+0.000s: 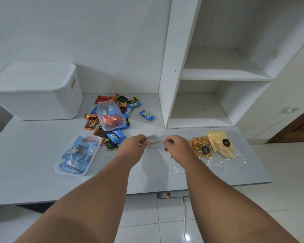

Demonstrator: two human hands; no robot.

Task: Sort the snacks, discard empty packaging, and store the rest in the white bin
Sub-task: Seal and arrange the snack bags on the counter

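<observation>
Two clear trays on the tabletop [33, 181]: near tray [60, 168] full of light-blue packets, far tray [99, 106] with blue and red ones, sitting on the loose snack pile [123, 104]. Two clear bags at right (nut bag [199, 146], yellow chip bag [218, 142]), one stray blue packet [146, 115], one lidded white bin [35, 102] back left. Left hand [136, 143] and right hand [174, 146] each pinch an end of a blurry clear wrapper [154, 141] between them.

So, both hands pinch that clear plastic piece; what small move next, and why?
Probably lower the blurred clear plastic piece, pinched between left hand and right hand, onto the grey table, away from the wrapped snacks: it looks empty, though blur leaves doubt, and the white ribbed bin is lidded.
</observation>
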